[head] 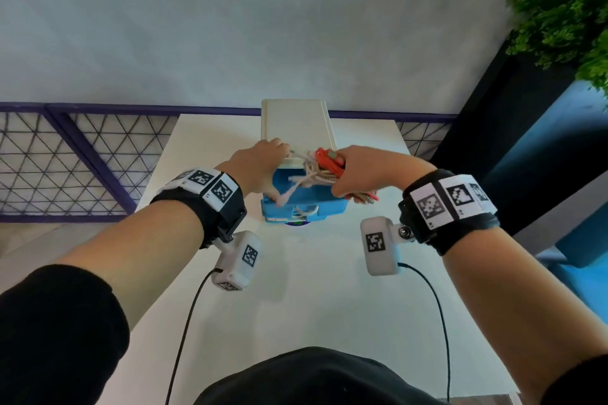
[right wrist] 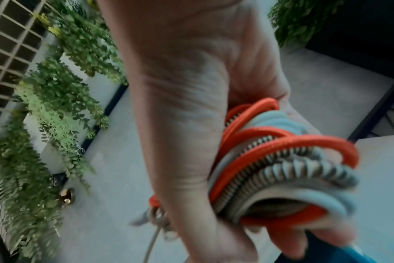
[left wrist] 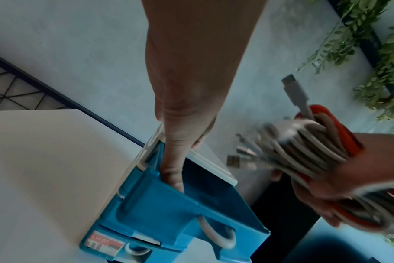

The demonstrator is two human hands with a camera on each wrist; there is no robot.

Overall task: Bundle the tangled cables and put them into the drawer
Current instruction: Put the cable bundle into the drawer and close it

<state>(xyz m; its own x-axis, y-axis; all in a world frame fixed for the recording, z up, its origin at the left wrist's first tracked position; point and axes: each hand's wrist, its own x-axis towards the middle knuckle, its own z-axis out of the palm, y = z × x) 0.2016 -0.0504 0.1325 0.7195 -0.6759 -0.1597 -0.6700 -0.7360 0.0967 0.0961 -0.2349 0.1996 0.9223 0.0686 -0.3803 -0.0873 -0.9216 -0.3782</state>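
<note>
A small drawer unit with a white case [head: 296,122] stands at the far end of the table. Its blue top drawer [head: 302,204] [left wrist: 160,204] is pulled out toward me. My left hand [head: 273,171] [left wrist: 180,156] holds it, fingers on the case's front edge and thumb down inside the drawer's left wall. My right hand [head: 345,171] [right wrist: 292,236] grips a coiled bundle of orange, white and spiral-wrapped cables [head: 324,164] [left wrist: 315,151] [right wrist: 281,160] just over the open drawer. White plug ends dangle from the bundle into the drawer.
The white table [head: 296,289] stretches toward me. A lower blue drawer with a label and a white handle [left wrist: 106,247] is closed. A wire-mesh railing [head: 65,158] runs behind the table's left; a leafy plant [head: 566,10] hangs at the right.
</note>
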